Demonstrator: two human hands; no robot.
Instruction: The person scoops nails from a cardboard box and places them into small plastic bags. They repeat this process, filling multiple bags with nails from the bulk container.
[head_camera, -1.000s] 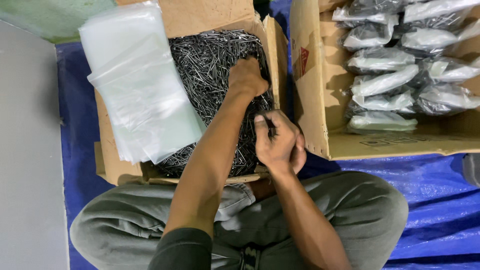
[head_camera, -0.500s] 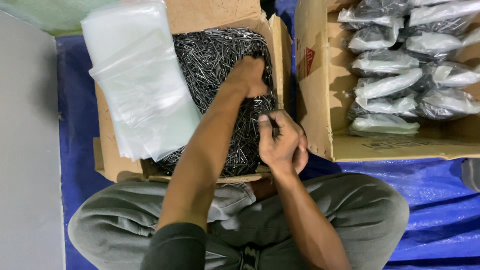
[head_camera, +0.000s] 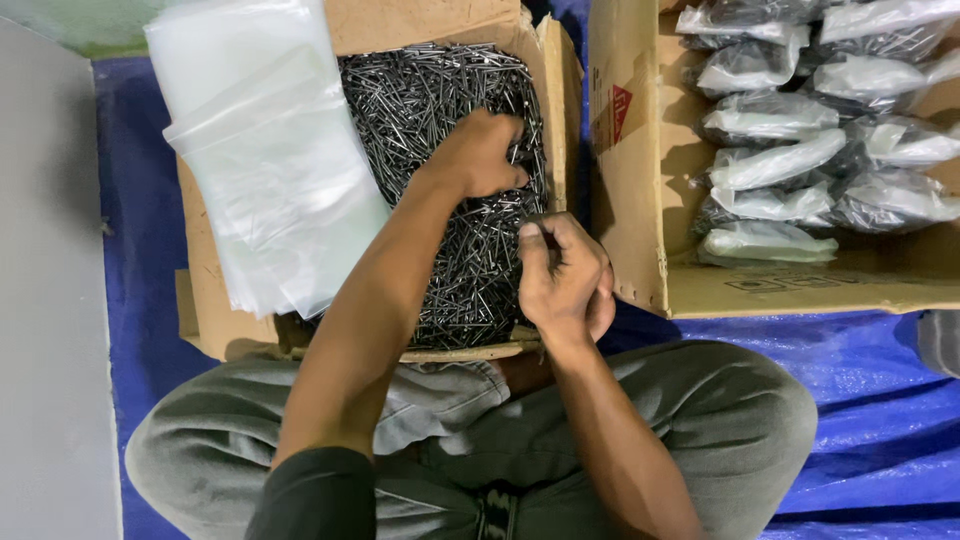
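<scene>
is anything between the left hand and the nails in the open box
Nothing visible stands in the way. The left hand is already down on the heap of loose nails in the cardboard box. The stack of clear plastic bags covers only the box's left side, clear of the hand. The right hand sits at the box's near right corner.

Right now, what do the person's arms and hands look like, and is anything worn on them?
Both hands, left hand and right hand, are bare: no gloves, rings or watch show. The forearms are bare too. A dark sleeve covers the left upper arm.
</scene>
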